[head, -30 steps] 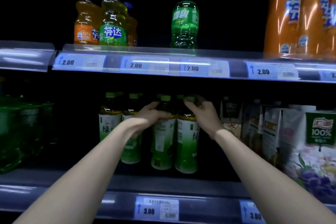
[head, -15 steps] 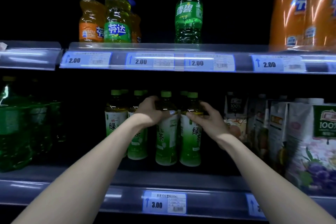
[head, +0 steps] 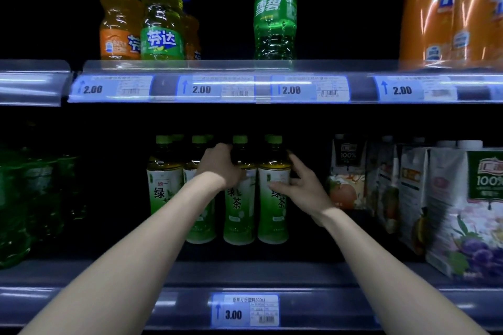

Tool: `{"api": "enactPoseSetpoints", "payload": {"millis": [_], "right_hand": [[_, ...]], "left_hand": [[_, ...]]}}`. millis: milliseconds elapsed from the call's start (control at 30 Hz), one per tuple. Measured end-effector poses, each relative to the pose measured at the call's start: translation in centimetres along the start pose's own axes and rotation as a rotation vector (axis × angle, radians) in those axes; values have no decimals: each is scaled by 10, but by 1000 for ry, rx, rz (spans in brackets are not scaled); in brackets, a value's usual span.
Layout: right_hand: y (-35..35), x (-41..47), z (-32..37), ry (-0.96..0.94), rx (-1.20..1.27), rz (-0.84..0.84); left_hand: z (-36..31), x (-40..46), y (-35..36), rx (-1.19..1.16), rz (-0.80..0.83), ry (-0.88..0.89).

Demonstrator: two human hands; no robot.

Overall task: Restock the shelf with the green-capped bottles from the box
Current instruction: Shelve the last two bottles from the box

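Right hand [head: 302,187] opened — bottle [head: 273,198] just beside.

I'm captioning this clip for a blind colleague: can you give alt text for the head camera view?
Two bare arms reach into a dim store shelf: the left hand grips a green-capped tea bottle, and the right hand touches the neighbouring bottle with open fingers. Juice cartons stand to the right; soda bottles sit above.

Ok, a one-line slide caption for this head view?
Both hands set green-capped tea bottles on the lower shelf: left hand gripping one bottle, right hand open against its neighbour.
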State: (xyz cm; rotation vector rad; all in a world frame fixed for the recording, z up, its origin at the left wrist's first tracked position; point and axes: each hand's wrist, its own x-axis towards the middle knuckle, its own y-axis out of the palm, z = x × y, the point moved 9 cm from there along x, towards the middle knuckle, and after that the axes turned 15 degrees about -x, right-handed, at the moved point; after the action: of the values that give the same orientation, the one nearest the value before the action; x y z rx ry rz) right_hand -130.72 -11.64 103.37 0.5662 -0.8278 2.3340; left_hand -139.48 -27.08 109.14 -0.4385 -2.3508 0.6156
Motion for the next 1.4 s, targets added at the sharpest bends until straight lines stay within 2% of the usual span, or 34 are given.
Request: {"api": "enactPoseSetpoints", "payload": {"millis": [100, 333, 733, 867, 1000, 1167, 1267, 1400], "right_hand": [[3, -3, -12, 30, 58, 33], [4, -7, -16, 53, 67, -40], [14, -16, -31, 128, 68, -9], [15, -16, -30, 137, 38, 0], [17, -25, -28, 181, -53, -48], [13, -67, -5, 216, -149, -260], [22, -117, 20, 171, -189, -307], [53, -188, 42, 141, -124, -323]], "left_hand": [[-1, 0, 5, 38, 3, 32], [-6, 5, 4, 132, 90, 57], [-13, -3, 0, 338, -9, 212], [-9, -6, 1, 382, -19, 209], [-5, -21, -12, 187, -58, 214], [16, -92, -41, -38, -165, 319], [45, -144, -44, -193, -55, 308], [91, -209, -34, -321, 111, 232]]}}
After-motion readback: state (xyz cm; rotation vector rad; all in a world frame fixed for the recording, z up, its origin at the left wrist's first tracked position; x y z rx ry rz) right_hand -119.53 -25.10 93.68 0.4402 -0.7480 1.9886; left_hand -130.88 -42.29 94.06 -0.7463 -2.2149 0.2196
